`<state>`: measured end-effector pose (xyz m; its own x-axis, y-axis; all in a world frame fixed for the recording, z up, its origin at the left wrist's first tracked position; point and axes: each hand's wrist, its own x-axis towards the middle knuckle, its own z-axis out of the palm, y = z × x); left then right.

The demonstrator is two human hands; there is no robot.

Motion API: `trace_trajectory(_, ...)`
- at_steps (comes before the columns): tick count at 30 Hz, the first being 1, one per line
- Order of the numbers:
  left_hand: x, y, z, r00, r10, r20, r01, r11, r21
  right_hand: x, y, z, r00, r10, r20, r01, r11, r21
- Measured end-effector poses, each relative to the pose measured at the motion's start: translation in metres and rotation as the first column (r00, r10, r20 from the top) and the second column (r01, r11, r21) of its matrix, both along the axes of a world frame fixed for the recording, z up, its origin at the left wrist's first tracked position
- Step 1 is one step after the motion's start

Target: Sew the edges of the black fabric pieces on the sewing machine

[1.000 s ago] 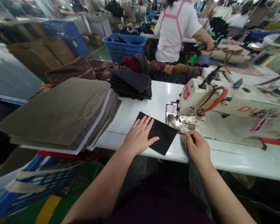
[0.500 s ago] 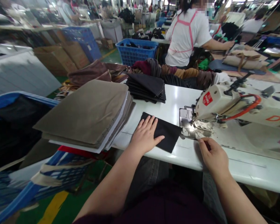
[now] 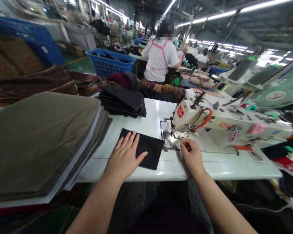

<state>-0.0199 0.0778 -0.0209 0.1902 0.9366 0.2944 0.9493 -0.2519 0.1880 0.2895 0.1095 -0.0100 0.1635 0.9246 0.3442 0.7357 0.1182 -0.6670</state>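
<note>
My left hand (image 3: 126, 152) lies flat on a black fabric piece (image 3: 150, 152), fingers stretched out and thumb apart. The piece rests on the white sewing table, and its right corner reaches the metal plate (image 3: 166, 130) of a sewing machine (image 3: 200, 118). At the front edge of that plate is my right hand (image 3: 192, 157), its thumb and forefinger pinched together and the other fingers curled in. Whatever may be between those fingertips is too small to make out. The machine's head stands just beyond the right hand.
A thick stack of grey-brown sheets (image 3: 44, 126) fills the left side. Folded black pieces (image 3: 126, 97) lie at the table's back, before a row of bundled cloth (image 3: 158, 87). Farther off are a blue crate (image 3: 112, 63) and a person in white (image 3: 158, 58).
My view has swung right and upward, showing more of the machine. The left hand stays flat on the black fabric piece. The right hand's fingertips are slightly further over the machine plate.
</note>
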Motion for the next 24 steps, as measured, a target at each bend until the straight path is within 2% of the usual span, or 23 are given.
trace_trajectory(3, 0.0, 0.0, -0.001, 1.0, 0.003, 0.017, -0.003, 1.0, 0.007, -0.006, 0.017, 0.005, 0.999, -0.05, -0.008, 0.05, 0.998, 0.048)
trace_trajectory(7, -0.001, -0.001, -0.001, 0.999, 0.003, 0.054, -0.003, 1.0, -0.001, -0.016, 0.036, 0.007, 0.994, -0.088, -0.067, 0.088, 0.996, -0.012)
trace_trajectory(15, -0.001, -0.001, 0.002, 0.995, 0.008, 0.1, -0.004, 0.999, -0.037, -0.023, 0.054, -0.005, 0.974, -0.196, -0.114, 0.197, 0.98, -0.005)
trace_trajectory(24, -0.002, -0.003, 0.005, 0.998, 0.01, 0.067, -0.007, 0.999, -0.041, -0.021, 0.058, -0.016, 0.965, -0.157, -0.208, 0.172, 0.983, 0.057)
